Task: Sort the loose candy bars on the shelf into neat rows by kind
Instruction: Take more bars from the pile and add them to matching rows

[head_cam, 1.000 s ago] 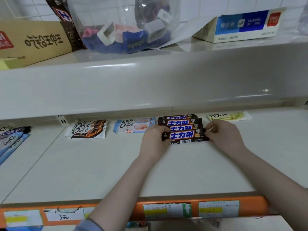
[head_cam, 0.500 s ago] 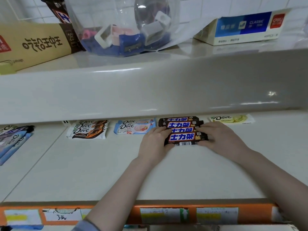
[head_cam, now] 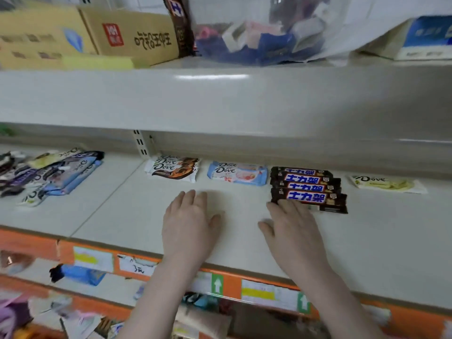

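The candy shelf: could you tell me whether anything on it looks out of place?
Yes. At the far left a jumbled heap of mixed bars overlaps at angles, unlike the tidy Dove stacks and Snickers row. That row's front bar sits slightly askew.

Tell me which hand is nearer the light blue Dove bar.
Left. The left hand lies below and slightly left of the light blue Dove bar; the right hand sits farther right, below the Snickers.

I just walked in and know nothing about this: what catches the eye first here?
The dark bars with blue lettering, stacked in a neat row at centre-right of the shelf, with the right hand at their front edge. Far left lies an unsorted heap of candy bars.
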`<state>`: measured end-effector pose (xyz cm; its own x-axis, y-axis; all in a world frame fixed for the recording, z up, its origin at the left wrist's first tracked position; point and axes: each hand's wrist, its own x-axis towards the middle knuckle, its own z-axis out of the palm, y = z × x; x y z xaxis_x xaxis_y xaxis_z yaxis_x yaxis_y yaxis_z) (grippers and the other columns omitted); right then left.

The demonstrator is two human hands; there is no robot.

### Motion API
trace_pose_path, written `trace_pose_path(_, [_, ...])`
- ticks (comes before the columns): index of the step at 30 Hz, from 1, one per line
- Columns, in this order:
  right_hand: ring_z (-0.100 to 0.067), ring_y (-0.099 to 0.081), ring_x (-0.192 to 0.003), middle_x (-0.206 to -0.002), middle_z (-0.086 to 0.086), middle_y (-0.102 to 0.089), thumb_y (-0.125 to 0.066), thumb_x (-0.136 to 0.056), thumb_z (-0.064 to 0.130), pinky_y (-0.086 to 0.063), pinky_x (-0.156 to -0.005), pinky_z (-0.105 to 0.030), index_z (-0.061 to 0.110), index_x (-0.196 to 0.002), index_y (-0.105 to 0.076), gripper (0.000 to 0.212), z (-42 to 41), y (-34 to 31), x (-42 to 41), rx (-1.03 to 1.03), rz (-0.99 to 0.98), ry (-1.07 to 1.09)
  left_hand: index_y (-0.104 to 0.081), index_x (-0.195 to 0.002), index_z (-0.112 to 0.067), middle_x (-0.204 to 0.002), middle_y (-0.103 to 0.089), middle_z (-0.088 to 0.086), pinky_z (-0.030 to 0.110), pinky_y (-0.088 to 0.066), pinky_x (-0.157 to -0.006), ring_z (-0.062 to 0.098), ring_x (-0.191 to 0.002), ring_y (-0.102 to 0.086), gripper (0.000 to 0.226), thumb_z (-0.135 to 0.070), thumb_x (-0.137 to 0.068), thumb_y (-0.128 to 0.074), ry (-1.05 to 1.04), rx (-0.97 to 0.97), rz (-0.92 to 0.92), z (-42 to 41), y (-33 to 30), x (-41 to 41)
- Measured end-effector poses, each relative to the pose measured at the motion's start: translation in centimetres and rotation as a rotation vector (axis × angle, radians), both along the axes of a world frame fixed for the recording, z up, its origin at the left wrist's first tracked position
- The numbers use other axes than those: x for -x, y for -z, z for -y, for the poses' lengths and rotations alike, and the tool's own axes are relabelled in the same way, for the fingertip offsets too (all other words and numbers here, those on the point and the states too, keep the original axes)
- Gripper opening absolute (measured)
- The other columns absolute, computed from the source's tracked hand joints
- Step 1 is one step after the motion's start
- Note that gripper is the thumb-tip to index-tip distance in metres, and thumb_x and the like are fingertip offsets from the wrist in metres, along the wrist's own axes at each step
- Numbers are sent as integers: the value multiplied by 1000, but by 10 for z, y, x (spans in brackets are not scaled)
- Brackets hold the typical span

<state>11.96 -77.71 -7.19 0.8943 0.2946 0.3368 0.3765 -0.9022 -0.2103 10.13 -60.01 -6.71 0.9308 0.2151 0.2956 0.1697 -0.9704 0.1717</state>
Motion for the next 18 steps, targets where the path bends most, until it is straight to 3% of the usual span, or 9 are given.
trace_pose_path(9, [-21, -30, -131, -135, -1, -44, -38, -94, 41, -22, -107, -31, 21, -133, -40, 44, -216, 3, 33, 20, -47, -122, -36, -140, -18, -143, -42, 4, 34, -28, -107, 24, -133, -33, 61, -48, -88, -46, -233, 48, 37, -216, -2, 74])
trace_pose_path(14, [-22, -38, -125, -131, -4, -49, -44, -92, 39, -30, -104, -34, 18, -131, -45, 44, -348, 7, 44, -57, -59, -95, -39, -138, -11, -136, -47, 13, 38, -31, -105, 30, -129, -37, 63, -46, -87, -51, -274, 25, 58, -356, 6, 90])
trace_pose_path(18, [-25, -41, -123, -130, -7, -51, -44, -91, 37, -33, -101, -34, 17, -129, -47, 43, -412, 2, 44, -46, -110, -26, -38, -138, -7, -136, -47, 17, 38, -29, -106, 33, -129, -38, 74, -59, -86, -42, -264, 26, 19, -428, 7, 86])
